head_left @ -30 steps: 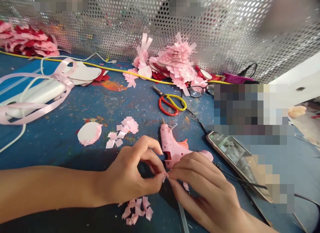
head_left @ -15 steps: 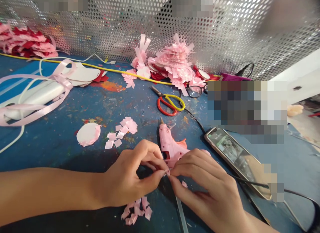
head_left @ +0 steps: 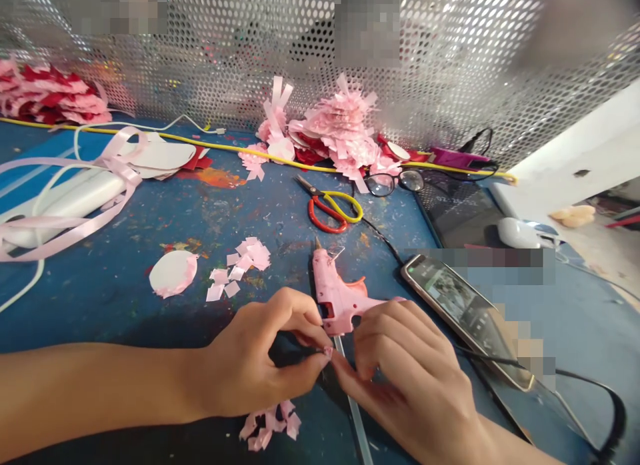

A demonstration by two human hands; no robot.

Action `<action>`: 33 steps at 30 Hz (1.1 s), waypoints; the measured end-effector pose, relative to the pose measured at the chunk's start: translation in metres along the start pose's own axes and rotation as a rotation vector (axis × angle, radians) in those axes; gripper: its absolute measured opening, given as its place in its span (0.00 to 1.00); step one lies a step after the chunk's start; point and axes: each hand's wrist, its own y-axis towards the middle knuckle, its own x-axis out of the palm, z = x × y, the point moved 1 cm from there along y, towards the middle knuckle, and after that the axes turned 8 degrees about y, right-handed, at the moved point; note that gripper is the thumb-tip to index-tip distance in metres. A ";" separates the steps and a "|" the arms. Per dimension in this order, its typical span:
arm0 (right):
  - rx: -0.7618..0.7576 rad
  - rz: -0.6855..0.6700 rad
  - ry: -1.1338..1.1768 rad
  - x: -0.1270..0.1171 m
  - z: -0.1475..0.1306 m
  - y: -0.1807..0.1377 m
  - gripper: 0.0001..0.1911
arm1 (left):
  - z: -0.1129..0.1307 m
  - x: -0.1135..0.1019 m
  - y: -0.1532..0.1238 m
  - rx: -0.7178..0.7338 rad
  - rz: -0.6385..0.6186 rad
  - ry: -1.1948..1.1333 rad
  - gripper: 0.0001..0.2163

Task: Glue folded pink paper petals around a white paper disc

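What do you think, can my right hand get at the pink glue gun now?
Probably yes: the right hand sits right beside the glue gun, nothing between, though its fingers pinch a pink scrap.

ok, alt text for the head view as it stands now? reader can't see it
A left hand and a right hand pinch a small pink paper piece between their fingertips over a paint-flecked blue table. Just behind them lies a pink glue gun, with loose pink paper squares to its left, red-and-yellow scissors beyond and a phone on the right.
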 end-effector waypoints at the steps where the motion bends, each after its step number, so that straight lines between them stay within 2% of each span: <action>1: -0.027 0.002 -0.022 0.000 0.000 -0.001 0.16 | 0.001 0.000 0.000 0.013 0.000 0.022 0.17; 9: -0.188 -0.067 -0.110 -0.001 -0.005 -0.006 0.09 | 0.004 0.001 0.001 0.039 -0.016 0.047 0.13; 11: -0.202 -0.074 -0.134 -0.001 -0.008 -0.006 0.09 | 0.004 -0.002 0.004 -0.014 -0.024 0.040 0.11; 14: -0.195 -0.084 -0.136 -0.001 -0.010 -0.006 0.11 | 0.004 -0.013 0.012 -0.201 -0.060 -0.017 0.08; 16: -0.187 -0.080 -0.124 -0.003 -0.011 -0.006 0.11 | 0.005 -0.025 0.019 -0.348 -0.178 -0.047 0.09; 19: -0.161 -0.081 -0.139 -0.010 -0.009 -0.004 0.10 | 0.005 -0.038 0.022 -0.463 -0.491 0.042 0.09; 21: -0.150 -0.080 -0.138 -0.015 -0.006 -0.001 0.10 | 0.004 -0.042 0.021 -0.427 -0.602 0.156 0.06; 23: -0.132 -0.071 -0.142 -0.020 -0.003 0.001 0.10 | 0.004 -0.040 0.019 -0.344 -0.628 0.272 0.05; 28: -0.122 -0.045 -0.261 -0.031 0.003 0.005 0.09 | 0.006 -0.034 0.016 -0.027 -0.600 0.553 0.07; 33: -0.089 -0.082 -0.364 -0.038 0.009 0.008 0.07 | 0.005 -0.040 0.009 0.003 -0.552 0.533 0.11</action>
